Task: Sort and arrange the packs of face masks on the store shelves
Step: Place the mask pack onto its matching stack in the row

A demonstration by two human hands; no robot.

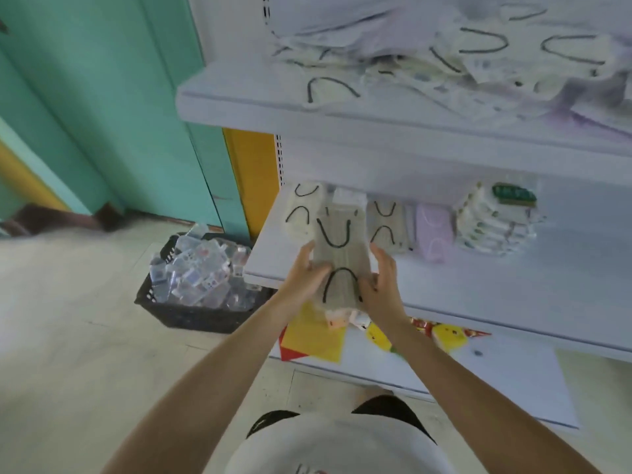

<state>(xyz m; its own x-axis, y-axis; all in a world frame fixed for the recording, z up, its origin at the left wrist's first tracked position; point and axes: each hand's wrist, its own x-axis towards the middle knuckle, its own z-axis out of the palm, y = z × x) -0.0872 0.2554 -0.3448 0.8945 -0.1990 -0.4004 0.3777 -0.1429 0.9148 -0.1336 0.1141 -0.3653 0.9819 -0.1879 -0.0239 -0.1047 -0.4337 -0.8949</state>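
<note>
Holding a grey pack of face masks [342, 258] lengthwise between both hands, at the front left corner of the middle shelf [478, 295]. Clasping its left edge with the left hand [305, 273], fingers curled over the top face. Clasping its right edge with the right hand [382, 278], thumb up along the side, fingers tucked in at the near end. Far end of the pack over the shelf, near end jutting out past the front lip. Cannot tell whether resting on the shelf or lifted just clear of it. Just behind and to the left, a cream pack [302, 213] with black ear loops. To the right of the held one, a second grey pack [387, 224], then a lilac pack [432, 236], then a stack of white packs [492, 225] with a green tag [514, 195] at its far side. Up on the upper shelf [239, 97], a loose, untidy heap of masks [444, 53]. Down on the floor to the left, a black basket [178, 311] full of clear plastic boxes [200, 270]. Below the hands, yellow and red packets [314, 333] on the bottom shelf
</note>
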